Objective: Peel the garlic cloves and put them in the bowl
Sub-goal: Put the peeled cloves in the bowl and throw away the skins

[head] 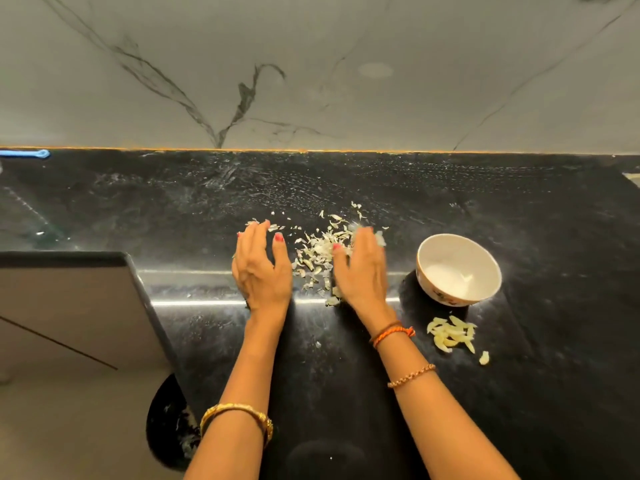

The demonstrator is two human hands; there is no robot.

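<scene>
A loose heap of papery garlic skins [320,252] lies on the black counter between my hands. My left hand [262,268] stands on its edge at the left of the heap, fingers straight, holding nothing. At the right of the heap my right hand [362,268] also stands edge-down with straight fingers against the skins. A white bowl [459,268] sits to the right of my right hand; its inside looks empty. Several peeled yellow garlic cloves [450,334] lie in a small pile on the counter in front of the bowl.
The black counter [519,209] runs back to a grey marble wall [311,81]. An open cabinet door [76,299] juts out at the left, below the counter's edge. A blue object [26,154] lies at the far left by the wall.
</scene>
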